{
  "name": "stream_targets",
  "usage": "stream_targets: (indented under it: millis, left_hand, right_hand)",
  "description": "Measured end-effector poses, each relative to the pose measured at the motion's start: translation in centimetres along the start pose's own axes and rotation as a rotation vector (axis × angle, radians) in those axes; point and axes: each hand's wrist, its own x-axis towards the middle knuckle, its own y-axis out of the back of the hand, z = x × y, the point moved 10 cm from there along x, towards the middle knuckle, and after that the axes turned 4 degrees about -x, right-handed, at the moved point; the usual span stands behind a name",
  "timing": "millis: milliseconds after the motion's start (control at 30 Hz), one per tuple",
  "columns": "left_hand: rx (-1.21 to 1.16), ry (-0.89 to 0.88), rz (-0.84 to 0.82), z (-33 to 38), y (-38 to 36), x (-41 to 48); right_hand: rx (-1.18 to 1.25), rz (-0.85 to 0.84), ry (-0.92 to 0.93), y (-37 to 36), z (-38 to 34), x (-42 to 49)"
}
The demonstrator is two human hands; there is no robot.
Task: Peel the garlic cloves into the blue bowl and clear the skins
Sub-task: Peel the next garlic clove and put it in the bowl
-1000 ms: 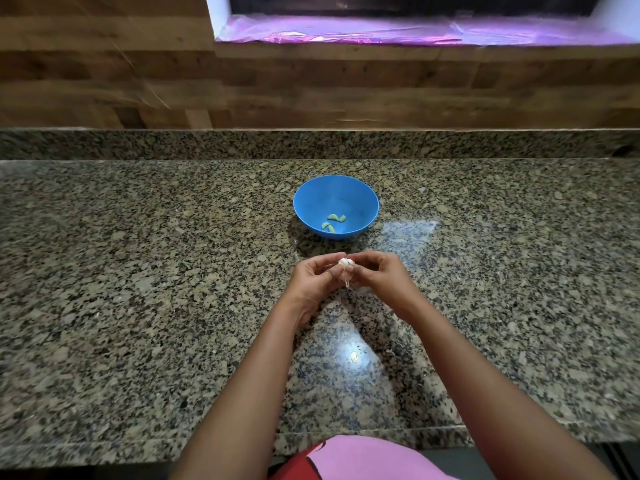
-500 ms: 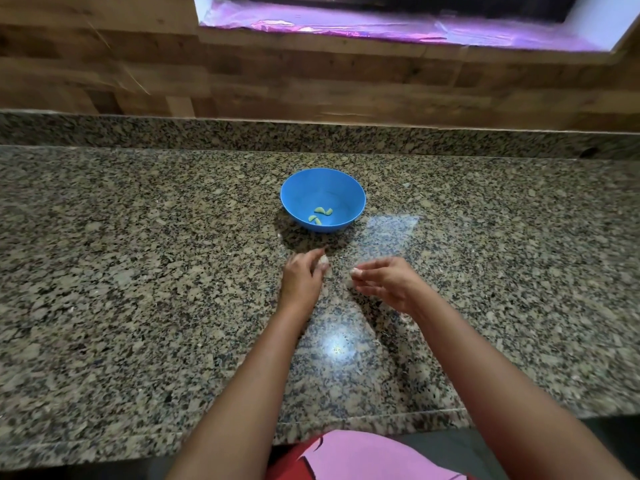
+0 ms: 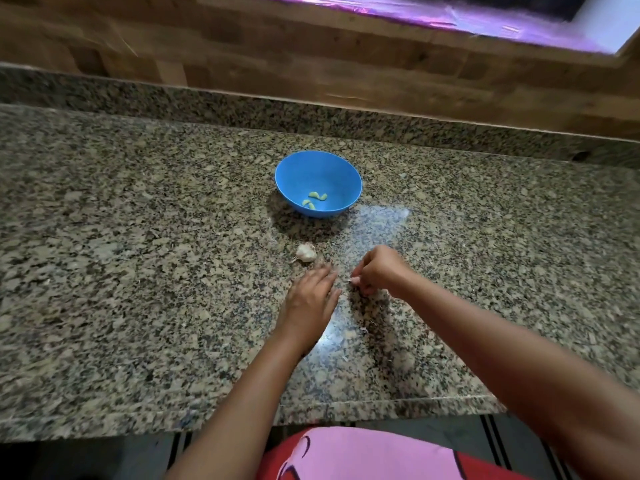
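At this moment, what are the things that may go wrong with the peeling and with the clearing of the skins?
1. The garlic piece lies loose on the granite counter just beyond the left hand; a sweep of that flat hand may knock it away.
2. Thin skin scraps are pale like the speckled stone, so some may be missed.
3. The blue bowl with peeled cloves stands near; swept skins may land in it.

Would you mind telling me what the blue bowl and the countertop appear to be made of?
The blue bowl looks like plastic: even, saturated colour, thin rim, soft sheen. The countertop looks like polished granite or a similar stone: speckled grey, tan and black grain, with a glossy patch reflecting light.
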Motion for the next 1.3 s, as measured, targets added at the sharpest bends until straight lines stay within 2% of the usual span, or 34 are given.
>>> stream_targets:
  millis: [267, 333, 400, 467, 533, 600, 700, 800, 933, 1100, 1300]
  left_hand:
    - [0.028, 0.0, -0.002, 0.3, 0.1, -0.1]
    - [-0.026, 0.01, 0.003, 0.6, 0.4, 0.1]
    - [-0.164, 0.041, -0.022, 1.0, 0.3, 0.5]
    - [-0.33, 0.11, -0.09, 1.3, -0.2, 1.2]
    - [-0.456, 0.178, -0.125, 1.2, -0.2, 2.2]
    - [-0.544, 0.22, -0.116, 0.9, 0.3, 2.9]
    - [-0.598, 0.224, -0.137, 1.3, 0.5, 3.8]
    - [-0.67, 0.292, -0.164, 1.2, 0.0, 4.2]
    - [-0.724, 0.372, -0.135, 0.1, -0.3, 3.7]
    - [-0.898, 0.47, -0.108, -0.7, -0.9, 3.0]
    - [-0.875, 0.505, -0.02, -2.6, -0.3, 2.7]
  right_hand:
    - [-0.255, 0.058, 0.156, -0.1, -2.1, -0.7]
    - [-0.22, 0.098, 0.22, -0.2, -1.8, -1.2]
    - [0.08, 0.065, 0.184, -0.6, 0.4, -1.5]
    - [0.62, -0.072, 0.066, -2.0, 2.3, -2.3]
    - [1.026, -0.165, 0.002, -3.0, 2.7, -2.8]
    - [1.217, -0.202, -0.004, -3.0, 2.1, -3.2]
    - [1.27, -0.19, 0.017, -2.2, 1.8, -3.8]
    - [1.127, -0.159, 0.033, -1.0, 1.9, -4.1]
    - [0.627, -0.057, 0.112, 0.5, 1.8, -4.4]
    - [0.434, 0.02, 0.156, 0.6, 1.0, -4.2]
    - [0.111, 0.082, 0.219, 1.2, 0.7, -3.8]
